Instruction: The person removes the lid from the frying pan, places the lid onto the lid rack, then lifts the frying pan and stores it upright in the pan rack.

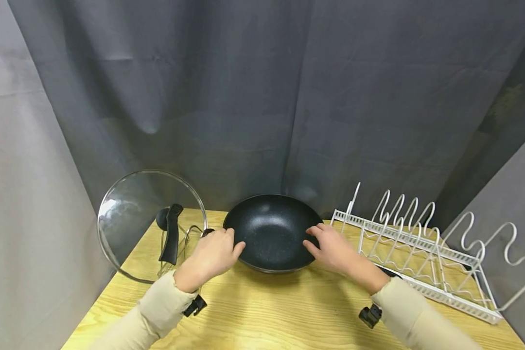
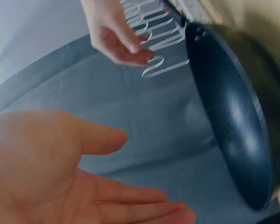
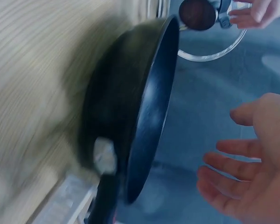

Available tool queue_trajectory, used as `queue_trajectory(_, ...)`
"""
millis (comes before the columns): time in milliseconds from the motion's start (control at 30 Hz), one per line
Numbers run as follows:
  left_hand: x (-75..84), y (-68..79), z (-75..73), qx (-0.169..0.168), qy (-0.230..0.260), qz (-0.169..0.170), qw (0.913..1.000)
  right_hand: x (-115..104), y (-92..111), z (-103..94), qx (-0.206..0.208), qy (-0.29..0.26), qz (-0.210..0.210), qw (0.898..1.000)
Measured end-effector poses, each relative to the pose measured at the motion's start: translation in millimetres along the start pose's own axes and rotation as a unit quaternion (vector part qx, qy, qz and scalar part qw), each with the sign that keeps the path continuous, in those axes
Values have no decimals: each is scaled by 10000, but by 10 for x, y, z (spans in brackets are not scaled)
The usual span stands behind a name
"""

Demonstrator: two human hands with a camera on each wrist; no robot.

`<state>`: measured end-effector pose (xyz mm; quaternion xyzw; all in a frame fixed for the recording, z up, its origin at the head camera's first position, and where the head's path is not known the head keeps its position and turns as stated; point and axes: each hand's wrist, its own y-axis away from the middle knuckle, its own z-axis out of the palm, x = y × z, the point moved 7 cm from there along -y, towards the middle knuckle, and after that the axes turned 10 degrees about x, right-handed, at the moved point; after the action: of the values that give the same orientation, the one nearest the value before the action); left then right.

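Note:
A deep black frying pan stands upright on the wooden table, its hollow facing up. My left hand hovers by the pan's left rim, and my right hand is by its right rim. In the left wrist view, the left hand has its fingers extended, apart from the pan. The right wrist view has the right hand with loosely bent fingers, holding nothing, above the pan. The pan's black handle runs toward the white rack.
At left, a clear glass lid stands on edge in a wire stand, with a black handle piece in front. A white wire dish rack occupies the table's right side. A grey curtain hangs behind.

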<state>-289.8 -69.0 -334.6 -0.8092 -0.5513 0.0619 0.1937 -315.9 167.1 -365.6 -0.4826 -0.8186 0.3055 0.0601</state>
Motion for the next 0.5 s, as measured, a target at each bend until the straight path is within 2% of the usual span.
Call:
queue_trajectory(167, 126, 80, 278, -32, 82, 86, 9999, 216, 137, -69, 5, 216, -33, 9998)
queue_trajectory(300, 174, 87, 469, 88, 78, 110, 9999, 406, 257, -116, -157, 433, 98, 9989)
queue_trajectory(400, 161, 80, 599, 147, 173, -59, 9997, 556, 350, -119, -382, 527, 253, 9976)
queue_trajectory(500, 116, 79, 723, 116, 356, -411, 9985, 690, 436, -105, -648, 597, 410, 9953)
